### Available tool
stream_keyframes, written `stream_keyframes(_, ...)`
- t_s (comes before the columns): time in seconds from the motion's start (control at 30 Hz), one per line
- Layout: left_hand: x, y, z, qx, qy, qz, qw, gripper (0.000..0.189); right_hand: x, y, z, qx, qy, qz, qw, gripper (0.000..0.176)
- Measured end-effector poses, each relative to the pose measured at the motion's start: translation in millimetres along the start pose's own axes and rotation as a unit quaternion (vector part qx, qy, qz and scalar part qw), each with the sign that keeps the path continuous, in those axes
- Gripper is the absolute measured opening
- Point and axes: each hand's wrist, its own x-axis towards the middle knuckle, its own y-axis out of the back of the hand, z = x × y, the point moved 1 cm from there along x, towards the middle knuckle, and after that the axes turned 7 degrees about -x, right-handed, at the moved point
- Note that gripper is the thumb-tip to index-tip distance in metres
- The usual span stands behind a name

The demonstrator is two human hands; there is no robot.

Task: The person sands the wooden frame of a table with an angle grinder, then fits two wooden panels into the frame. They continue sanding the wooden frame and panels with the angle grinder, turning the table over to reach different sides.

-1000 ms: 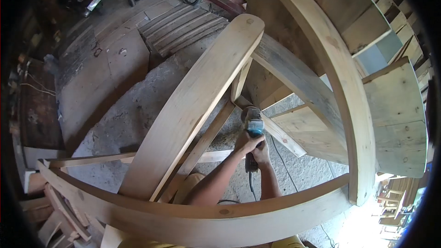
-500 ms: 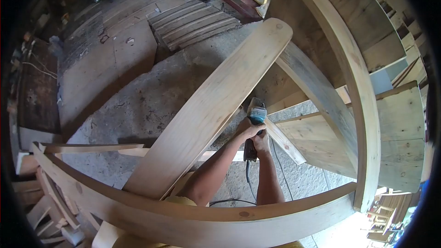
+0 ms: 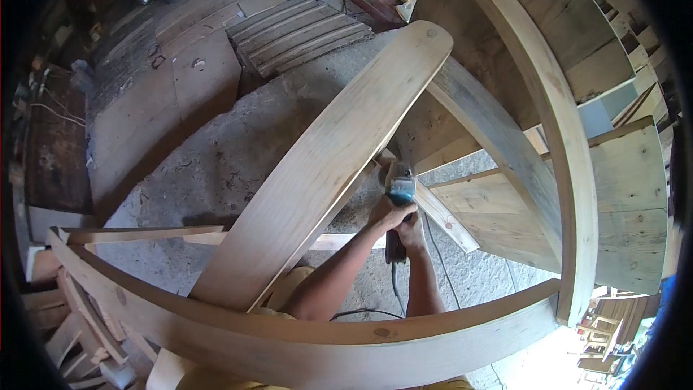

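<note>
both hands closed on the power tool (image 3: pixel 399 188), none free. left hand (image 3: pixel 388 214) wraps the body just behind the teal section; right hand (image 3: pixel 413 233) is curled in beside and slightly below it, the two overlapping. fingers partly hidden, so can't tell exactly where each one sits, or whether one's on a switch.

tool is low inside the wooden frame, right of the wide board (image 3: pixel 328 166), head pointing away from me, over a narrow strip (image 3: pixel 449 221). can't tell if the head is touching wood or if it's running. cord (image 3: pixel 396 289) drops off the back end toward me, near my right forearm. i'm reaching in over the curved front rail (image 3: pixel 325 332); slanted grey board (image 3: pixel 498 130) and curved side beam (image 3: pixel 570 202) off to the right.

my read: step in hand is working the wood down in that corner. next move calls for a firm two-hand grip, head flat to the surface, cord clear, no knocking the wide board's edge.
</note>
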Motion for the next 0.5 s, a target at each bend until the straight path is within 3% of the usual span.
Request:
stream_keyframes(0.13,-17,-1,8,0.025,0.041,-0.038,0.998,0.077,-10,9,14,-0.075,-0.030,0.024,0.996,0.061)
stream_keyframes(0.17,-13,-3,6,0.013,0.018,-0.033,0.999,0.076,-11,8,12,-0.085,-0.034,0.033,0.995,0.060)
stream_keyframes(0.33,26,-3,2,-0.017,0.004,0.008,1.000,0.073,18,1,-5,-0.006,-0.009,0.008,1.000,0.060)
stream_keyframes(0.4,71,-22,-38,-0.051,0.055,-0.093,0.993,0.108,26,-3,-4,-0.005,-0.004,0.010,1.000,0.060)
stream_keyframes(0.43,74,-19,-37,-0.058,0.072,-0.123,0.988,0.111,34,-3,8,-0.003,0.012,-0.002,1.000,0.061)
stream_keyframes(0.5,62,-9,-24,-0.048,0.078,-0.102,0.991,0.109,33,-4,2,-0.003,0.021,-0.006,1.000,0.062)
